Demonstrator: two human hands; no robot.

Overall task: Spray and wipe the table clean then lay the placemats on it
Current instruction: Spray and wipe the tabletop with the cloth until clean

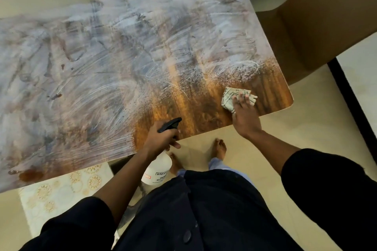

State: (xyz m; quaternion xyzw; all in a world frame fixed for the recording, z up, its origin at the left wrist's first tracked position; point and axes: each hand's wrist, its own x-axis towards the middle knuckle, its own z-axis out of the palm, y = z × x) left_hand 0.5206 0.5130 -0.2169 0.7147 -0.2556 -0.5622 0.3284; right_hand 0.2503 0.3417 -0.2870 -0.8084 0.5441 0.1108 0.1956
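The right hand (245,117) lies flat, fingers spread, pressing a crumpled patterned cloth (232,98) against the table (122,57) near its near right corner. The cloth is bunched under the palm and fingertips, with its pale printed folds showing to the left of and beyond the fingers. The left hand (161,138) is wrapped around the neck of a spray bottle (158,170), fingers curled closed under its black trigger head (170,124), which points to the right over the table's near edge; the white body of the bottle hangs below the table edge, tilted, with a printed label facing up. The wooden tabletop is covered across most of its surface with whitish, streaky smears, while the strip nearest the hands shows bare brown grain flecked with fine droplets. A small wet patch sits at the near left edge. Below the table's near left side lies a pale placemat (61,193) with gold circular motifs, resting lower than the tabletop. A brown chair (318,26) stands just beside the table's right end. Bare feet (220,147) stand on the cream floor tiles.
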